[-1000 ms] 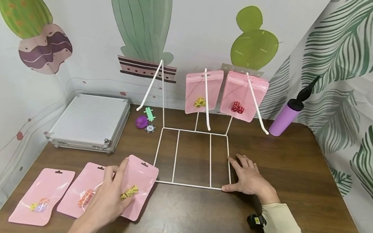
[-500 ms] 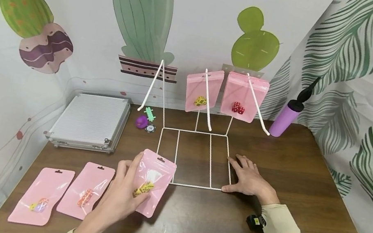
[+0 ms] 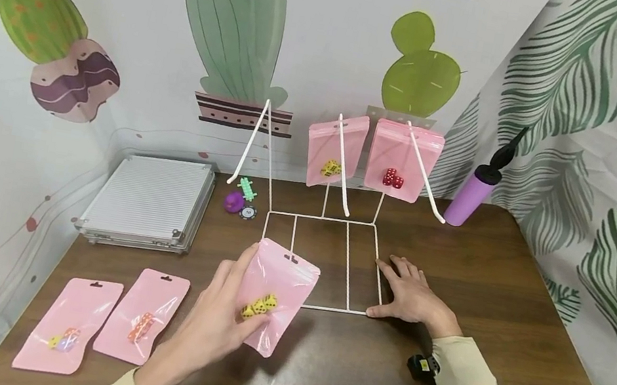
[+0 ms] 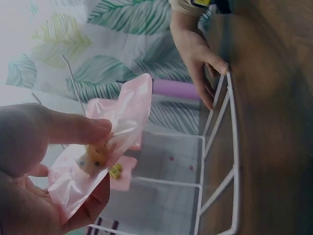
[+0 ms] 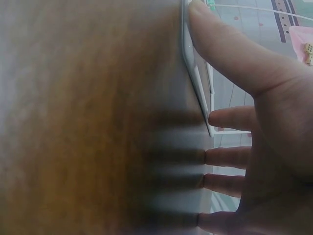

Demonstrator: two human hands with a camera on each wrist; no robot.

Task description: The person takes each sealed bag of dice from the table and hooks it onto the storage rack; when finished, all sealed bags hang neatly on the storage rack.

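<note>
My left hand [image 3: 215, 314] pinches a pink zip pouch [image 3: 284, 278] with yellow dice in it, thumb in front and fingers behind. The pouch is tilted and held above the table, before the front left of a white wire display rack [image 3: 325, 308]; its hang hole is at the top. In the left wrist view the thumb presses on the pouch [image 4: 136, 95] near the dice. My right hand [image 3: 416, 299] rests with spread fingers at the rack's right side, thumb and index finger touching the base wire. Pink pouches hang on the middle peg [image 3: 323, 143] and right peg [image 3: 380, 153].
Two more pink pouches with dice, one at the far left [image 3: 84, 304] and one beside it [image 3: 162, 297], lie on the table. A silver case [image 3: 153, 196], small trinkets [image 3: 234, 201] and a purple hand pump [image 3: 470, 197] stand behind. The rack's left peg [image 3: 249, 144] holds nothing.
My left hand has lifted the pouch with yellow dice from beside the other flat pouches and carried it right and up toward the rack. My right hand has stayed in place.
</note>
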